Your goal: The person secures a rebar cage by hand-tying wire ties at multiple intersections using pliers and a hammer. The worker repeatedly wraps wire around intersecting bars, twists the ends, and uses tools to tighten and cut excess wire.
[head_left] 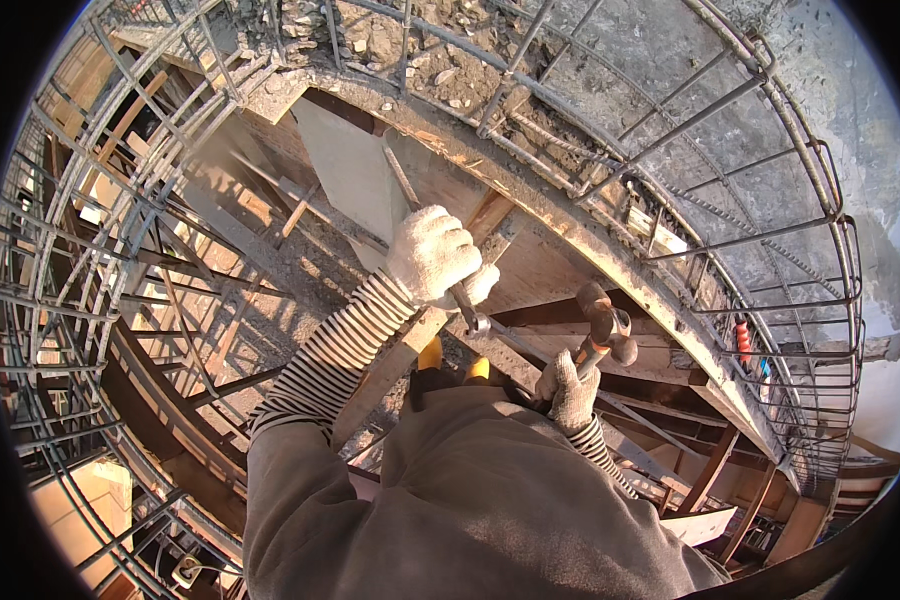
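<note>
My left hand [433, 257], in a pale knit work glove, is closed around a long steel bar [399, 178]. The bar slants from the wooden formwork panels down toward my body, and its shiny lower end shows just below the fist. Lower and to the right, my right hand [570, 390], also gloved, grips a hammer [608, 330] by its orange-and-dark handle. The metal hammer head points away from me, apart from the bar. Where the bar's far tip rests I cannot tell.
A curved timber form edge [530, 165] sweeps across in front, with a rebar cage [770, 75] and rubble [440, 65] beyond it. More rebar [120, 250] stands at the left. A red-handled tool [743, 342] sits at the right edge. Yellow boots [430, 353] show below my hands.
</note>
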### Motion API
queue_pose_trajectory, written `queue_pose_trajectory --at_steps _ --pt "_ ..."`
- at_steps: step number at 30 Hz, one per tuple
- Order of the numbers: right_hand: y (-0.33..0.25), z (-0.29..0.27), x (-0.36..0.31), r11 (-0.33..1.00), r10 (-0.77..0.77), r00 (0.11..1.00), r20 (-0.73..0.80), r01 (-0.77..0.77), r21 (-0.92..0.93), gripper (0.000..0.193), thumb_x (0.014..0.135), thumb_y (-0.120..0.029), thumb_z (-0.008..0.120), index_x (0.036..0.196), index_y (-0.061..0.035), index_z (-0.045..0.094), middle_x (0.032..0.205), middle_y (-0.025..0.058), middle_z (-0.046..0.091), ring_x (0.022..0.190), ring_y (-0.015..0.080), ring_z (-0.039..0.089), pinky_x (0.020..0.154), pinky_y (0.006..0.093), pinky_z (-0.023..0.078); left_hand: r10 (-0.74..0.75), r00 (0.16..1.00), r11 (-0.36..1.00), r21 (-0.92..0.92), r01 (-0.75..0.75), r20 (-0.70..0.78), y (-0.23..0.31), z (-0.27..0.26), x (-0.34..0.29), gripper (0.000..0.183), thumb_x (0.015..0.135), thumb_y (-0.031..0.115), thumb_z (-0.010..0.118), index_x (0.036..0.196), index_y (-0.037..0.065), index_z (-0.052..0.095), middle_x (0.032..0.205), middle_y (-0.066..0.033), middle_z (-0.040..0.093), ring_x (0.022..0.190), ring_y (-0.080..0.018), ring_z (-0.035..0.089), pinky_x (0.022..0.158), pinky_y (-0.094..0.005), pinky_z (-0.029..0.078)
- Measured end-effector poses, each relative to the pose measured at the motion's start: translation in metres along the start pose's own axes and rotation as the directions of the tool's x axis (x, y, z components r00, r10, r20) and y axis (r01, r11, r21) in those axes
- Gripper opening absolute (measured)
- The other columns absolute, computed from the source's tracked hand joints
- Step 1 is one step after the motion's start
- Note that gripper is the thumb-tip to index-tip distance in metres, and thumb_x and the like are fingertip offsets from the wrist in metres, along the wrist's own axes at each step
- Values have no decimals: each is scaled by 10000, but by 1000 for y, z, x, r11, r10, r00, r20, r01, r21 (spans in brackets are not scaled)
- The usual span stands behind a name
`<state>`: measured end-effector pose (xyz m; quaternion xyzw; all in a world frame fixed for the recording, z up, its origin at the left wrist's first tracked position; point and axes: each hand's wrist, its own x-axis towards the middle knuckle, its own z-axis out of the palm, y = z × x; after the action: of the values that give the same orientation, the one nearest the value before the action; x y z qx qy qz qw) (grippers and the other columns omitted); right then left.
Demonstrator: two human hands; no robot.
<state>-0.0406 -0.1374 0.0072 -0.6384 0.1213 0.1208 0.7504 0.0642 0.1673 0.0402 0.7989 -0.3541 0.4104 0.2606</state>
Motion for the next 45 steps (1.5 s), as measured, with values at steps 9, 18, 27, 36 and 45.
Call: queue_pose_trajectory --at_steps 9,18,27,36,45 --pt "11 0 -4 950 -230 928 294 280 -141 349 936 -309 744 778 -59 560 604 57 564 479 180 528 468 346 462 157 977 988 -22 -156 141 -8 51 33 234 766 323 729 677 154 593 635 -8 539 643 -217 562 631 -379 426" --pt "4 -7 -1 830 -275 878 393 423 -363 311 919 -290 750 801 -54 586 627 49 589 508 183 561 488 339 479 127 985 992 -19 -126 114 4 62 34 206 606 276 726 561 167 557 580 -11 522 598 -205 552 619 -360 432" --pt "4 -13 16 743 -330 818 471 533 -406 276 902 -271 756 823 -49 612 650 41 613 537 187 593 507 331 496 92 982 996 5 -94 166 2 68 48 305 786 310 746 586 155 576 577 -32 546 589 -230 566 630 -386 447" --pt "10 -17 30 609 -398 738 545 657 -444 208 879 -226 750 868 -44 649 712 49 650 603 187 636 550 323 514 25 983 993 110 -46 181 4 77 56 356 780 311 734 532 136 548 557 -39 566 590 -239 582 628 -394 445" --pt "13 -34 14 655 -313 821 478 551 -517 325 900 -368 721 1012 -62 721 875 120 733 766 328 702 663 401 546 -9 962 983 178 -42 273 -1 80 40 368 795 305 739 530 138 546 566 -40 558 606 -244 579 666 -402 467"
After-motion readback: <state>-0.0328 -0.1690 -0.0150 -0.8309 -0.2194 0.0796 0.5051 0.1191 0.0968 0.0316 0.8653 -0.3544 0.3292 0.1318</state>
